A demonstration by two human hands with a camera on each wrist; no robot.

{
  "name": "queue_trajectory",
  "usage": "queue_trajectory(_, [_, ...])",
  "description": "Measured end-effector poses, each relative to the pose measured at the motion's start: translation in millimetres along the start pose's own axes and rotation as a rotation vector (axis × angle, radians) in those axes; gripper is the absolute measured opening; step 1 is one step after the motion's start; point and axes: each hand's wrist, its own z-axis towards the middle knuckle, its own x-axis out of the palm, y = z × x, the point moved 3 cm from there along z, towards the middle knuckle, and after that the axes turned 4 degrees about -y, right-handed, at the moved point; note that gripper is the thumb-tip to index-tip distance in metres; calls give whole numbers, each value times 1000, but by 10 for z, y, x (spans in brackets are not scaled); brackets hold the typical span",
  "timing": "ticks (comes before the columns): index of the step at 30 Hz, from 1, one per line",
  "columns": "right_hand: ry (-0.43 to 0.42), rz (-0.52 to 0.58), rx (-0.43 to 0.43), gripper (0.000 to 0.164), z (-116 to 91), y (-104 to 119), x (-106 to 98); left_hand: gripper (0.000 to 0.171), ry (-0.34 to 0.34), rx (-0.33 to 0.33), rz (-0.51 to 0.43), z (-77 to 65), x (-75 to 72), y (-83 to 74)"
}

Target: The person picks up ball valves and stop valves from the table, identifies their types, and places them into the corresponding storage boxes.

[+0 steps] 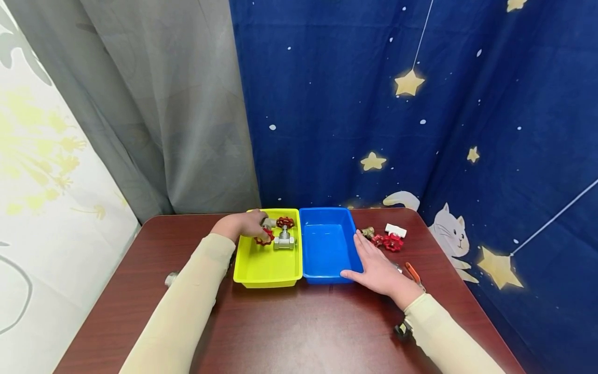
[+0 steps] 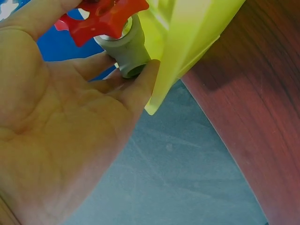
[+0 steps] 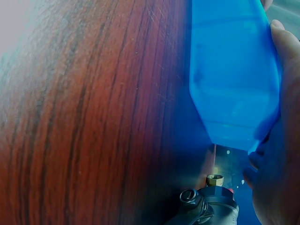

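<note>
In the head view, centre-left of the frame, the left hand (image 1: 246, 223) reaches over the left rim of the yellow tray (image 1: 266, 265), its fingers bent down at the red-wheeled valve (image 1: 264, 238). That valve sits in the tray's upper part, just beside a silver valve (image 1: 284, 241) with a darker red wheel. Right of centre, the right hand (image 1: 376, 266) lies along the right rim of the blue tray (image 1: 327, 254), fingers nearly straight, thumb spread, grasping nothing. Beyond it are red handwheels (image 1: 392, 242), a white block (image 1: 396, 230) and an orange-handled tool (image 1: 412, 271).

In the left wrist view, the thumb at upper left meets the red wheel while the fingers curl behind the grey body (image 2: 124, 49), so the valve seems held between them; whether its weight is lifted, I cannot tell.

In the right wrist view, the thumb tip touches the blue tray's edge at upper right, a brass fitting (image 3: 215, 180) low in the frame.

I judge the step to be handling this valve inside the yellow tray; the next move calls for a firm grip, clear of the silver valve, with the blue tray steadied
</note>
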Motion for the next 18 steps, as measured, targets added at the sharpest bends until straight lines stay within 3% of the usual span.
queue_trajectory(18, [3, 7, 8, 116, 8, -15, 17, 87, 80, -60, 68, 78, 91, -59])
